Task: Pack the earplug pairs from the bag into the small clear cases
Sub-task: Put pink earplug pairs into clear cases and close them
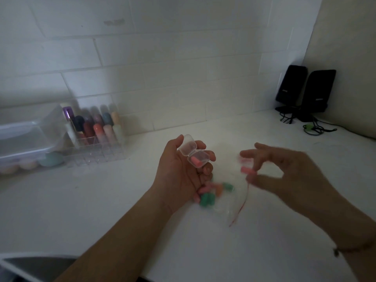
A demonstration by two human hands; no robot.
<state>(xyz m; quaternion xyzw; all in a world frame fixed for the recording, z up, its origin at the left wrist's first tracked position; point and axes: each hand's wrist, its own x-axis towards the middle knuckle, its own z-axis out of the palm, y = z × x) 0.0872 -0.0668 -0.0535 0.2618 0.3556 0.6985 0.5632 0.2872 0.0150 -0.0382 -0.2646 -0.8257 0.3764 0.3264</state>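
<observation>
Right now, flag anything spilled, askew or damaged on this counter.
Nothing stands out. The small clear hinged case sits open in the left hand with one pink foam earplug inside; the right hand pinches another pink earplug. The remaining earplugs stay inside the clear plastic bag.

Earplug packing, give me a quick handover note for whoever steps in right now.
Left hand: holds an open clear case with one pink earplug inside.
Right hand: pinches a second pink earplug just right of the case, blurred.
Bag: on the counter below the hands, pink, green and orange plugs inside.
Done: one plug cased.
Left: drop in the held plug, shut the lid, then pack the bag's remaining pairs. No other cases in view.
</observation>
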